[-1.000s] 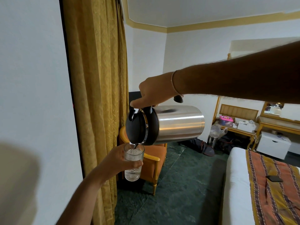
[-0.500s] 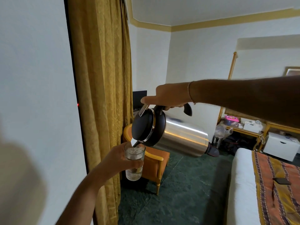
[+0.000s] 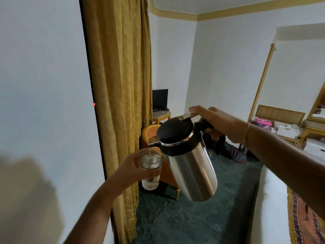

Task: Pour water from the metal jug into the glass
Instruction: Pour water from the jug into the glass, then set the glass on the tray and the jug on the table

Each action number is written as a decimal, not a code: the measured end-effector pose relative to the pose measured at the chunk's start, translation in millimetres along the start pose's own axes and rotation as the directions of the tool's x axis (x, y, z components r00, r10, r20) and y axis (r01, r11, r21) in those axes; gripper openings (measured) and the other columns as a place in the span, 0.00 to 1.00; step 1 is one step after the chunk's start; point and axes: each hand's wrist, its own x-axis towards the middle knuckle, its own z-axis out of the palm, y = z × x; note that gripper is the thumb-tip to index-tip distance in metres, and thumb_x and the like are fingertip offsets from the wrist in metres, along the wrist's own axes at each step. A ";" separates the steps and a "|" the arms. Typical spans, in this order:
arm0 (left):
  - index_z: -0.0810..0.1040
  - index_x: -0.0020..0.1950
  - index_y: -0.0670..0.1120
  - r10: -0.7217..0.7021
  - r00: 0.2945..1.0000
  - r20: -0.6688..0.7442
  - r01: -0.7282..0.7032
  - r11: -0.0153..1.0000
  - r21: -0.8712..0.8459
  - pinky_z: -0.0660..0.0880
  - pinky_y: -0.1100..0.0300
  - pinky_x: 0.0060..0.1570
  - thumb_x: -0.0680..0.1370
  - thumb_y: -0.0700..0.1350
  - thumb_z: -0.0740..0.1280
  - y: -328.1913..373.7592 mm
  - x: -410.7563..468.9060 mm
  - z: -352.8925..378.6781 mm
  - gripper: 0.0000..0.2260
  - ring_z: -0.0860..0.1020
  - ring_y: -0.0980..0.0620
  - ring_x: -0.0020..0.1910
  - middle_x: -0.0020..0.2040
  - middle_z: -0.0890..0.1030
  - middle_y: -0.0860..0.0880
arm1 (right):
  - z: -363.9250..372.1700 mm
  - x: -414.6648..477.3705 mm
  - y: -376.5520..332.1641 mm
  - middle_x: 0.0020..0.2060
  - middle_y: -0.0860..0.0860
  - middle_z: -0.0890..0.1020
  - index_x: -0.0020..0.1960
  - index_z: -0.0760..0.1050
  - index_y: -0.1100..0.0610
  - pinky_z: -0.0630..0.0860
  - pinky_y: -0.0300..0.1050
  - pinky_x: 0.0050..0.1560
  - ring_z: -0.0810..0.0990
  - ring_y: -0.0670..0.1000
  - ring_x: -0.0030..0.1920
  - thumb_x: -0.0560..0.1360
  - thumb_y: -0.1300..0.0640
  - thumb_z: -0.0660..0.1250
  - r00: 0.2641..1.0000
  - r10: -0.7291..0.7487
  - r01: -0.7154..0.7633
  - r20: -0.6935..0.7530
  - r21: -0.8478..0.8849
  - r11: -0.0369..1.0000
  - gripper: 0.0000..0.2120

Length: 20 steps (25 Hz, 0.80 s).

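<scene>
My right hand [image 3: 218, 123] grips the black handle of the metal jug [image 3: 191, 169], thumb on the lid lever. The steel jug with a black lid is tilted only a little, its base down and right, its spout just above the glass rim. A few drops hang from the spout. My left hand [image 3: 130, 167] holds the clear glass [image 3: 151, 169] upright in mid-air, fingers wrapped round its middle. Water fills most of the glass.
A gold curtain [image 3: 119, 85] hangs just left of the glass beside a white wall. An orange chair [image 3: 149, 136] stands behind the jug on the green floor. A white bed [image 3: 274, 199] with a striped runner is at the right, and a small TV at the back.
The jug has swung from lying nearly level to almost upright, and the stream has thinned to drops. The glass has stayed in my left hand at about the same place.
</scene>
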 end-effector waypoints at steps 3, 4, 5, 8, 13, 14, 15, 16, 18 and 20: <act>0.85 0.59 0.64 -0.012 1.000 -0.017 0.012 1.000 0.010 0.84 0.68 0.49 0.67 0.52 0.84 -4.0 -12.0 6.0 0.22 0.87 0.56 0.59 0.58 0.89 0.55 | 18.9 -22.6 35.7 0.23 0.51 0.70 0.28 0.71 0.56 0.65 0.44 0.31 0.64 0.52 0.25 0.81 0.33 0.61 0.997 0.056 -0.044 -0.053 0.203 0.978 0.33; 0.85 0.59 0.64 -0.020 1.000 -0.020 0.020 1.000 0.017 0.83 0.69 0.50 0.67 0.52 0.84 -6.2 -17.3 8.0 0.22 0.86 0.56 0.60 0.59 0.89 0.56 | 26.9 -29.2 49.0 0.23 0.51 0.69 0.28 0.71 0.56 0.64 0.45 0.31 0.63 0.52 0.25 0.81 0.33 0.62 0.995 0.076 -0.055 -0.067 0.279 0.959 0.32; 0.84 0.59 0.65 -0.019 1.000 -0.021 0.020 0.999 0.028 0.83 0.69 0.50 0.67 0.52 0.84 -9.3 -21.6 9.6 0.22 0.86 0.56 0.60 0.59 0.88 0.57 | 34.5 -35.0 62.2 0.23 0.50 0.69 0.29 0.72 0.55 0.63 0.46 0.31 0.62 0.51 0.25 0.80 0.33 0.63 0.991 0.100 -0.062 -0.092 0.351 0.934 0.31; 0.82 0.62 0.61 -0.048 0.998 -0.038 0.051 0.996 0.080 0.85 0.64 0.52 0.67 0.55 0.84 -30.3 -39.4 18.4 0.25 0.85 0.55 0.61 0.60 0.87 0.58 | 63.5 -52.2 105.7 0.23 0.50 0.69 0.34 0.75 0.58 0.63 0.44 0.28 0.62 0.50 0.24 0.75 0.32 0.66 0.968 0.197 -0.101 -0.156 0.475 0.874 0.29; 0.77 0.71 0.53 -0.179 0.983 -0.051 0.185 0.962 0.202 0.85 0.56 0.62 0.67 0.58 0.84 -91.6 -78.2 39.5 0.35 0.83 0.51 0.64 0.64 0.84 0.55 | 127.4 -80.8 185.9 0.24 0.50 0.69 0.32 0.74 0.57 0.64 0.41 0.27 0.63 0.49 0.25 0.73 0.30 0.66 0.926 0.344 -0.219 -0.157 0.519 0.826 0.29; 0.76 0.71 0.55 -0.209 0.977 -0.051 0.215 0.950 0.226 0.84 0.62 0.60 0.68 0.57 0.85 -104.2 -86.8 44.1 0.35 0.83 0.53 0.63 0.65 0.83 0.57 | 142.3 -86.4 199.4 0.24 0.50 0.70 0.34 0.76 0.59 0.65 0.42 0.28 0.65 0.50 0.25 0.72 0.29 0.66 0.920 0.358 -0.237 -0.156 0.506 0.829 0.32; 0.75 0.71 0.57 -0.252 0.967 -0.050 0.256 0.936 0.242 0.82 0.71 0.56 0.68 0.58 0.85 -120.4 -96.9 49.7 0.35 0.82 0.56 0.61 0.64 0.82 0.60 | 159.9 -93.0 216.1 0.24 0.50 0.72 0.36 0.78 0.63 0.67 0.44 0.30 0.67 0.51 0.26 0.71 0.28 0.66 0.915 0.374 -0.258 -0.151 0.493 0.831 0.35; 0.73 0.71 0.60 -0.299 0.953 -0.054 0.303 0.921 0.245 0.79 0.78 0.51 0.67 0.60 0.84 -138.0 -104.9 56.5 0.35 0.82 0.61 0.59 0.62 0.81 0.64 | 177.5 -97.4 234.2 0.25 0.52 0.73 0.37 0.79 0.65 0.68 0.46 0.32 0.69 0.54 0.27 0.71 0.26 0.66 0.910 0.387 -0.276 -0.148 0.480 0.833 0.38; 0.72 0.71 0.63 -0.392 0.919 -0.054 0.393 0.888 0.241 0.75 0.83 0.47 0.64 0.67 0.80 -176.2 -123.6 71.1 0.38 0.82 0.63 0.56 0.61 0.79 0.68 | 212.3 -107.4 269.6 0.26 0.58 0.74 0.35 0.77 0.70 0.69 0.50 0.33 0.70 0.57 0.28 0.68 0.22 0.67 0.901 0.409 -0.299 -0.143 0.479 0.825 0.46; 0.73 0.72 0.62 -0.454 0.889 -0.064 0.453 0.849 0.274 0.75 0.77 0.53 0.62 0.71 0.79 -220.2 -143.7 85.5 0.40 0.83 0.57 0.57 0.63 0.81 0.64 | 246.9 -116.5 304.9 0.27 0.61 0.74 0.36 0.74 0.76 0.70 0.52 0.33 0.70 0.58 0.28 0.64 0.17 0.66 0.884 0.450 -0.340 -0.125 0.489 0.803 0.55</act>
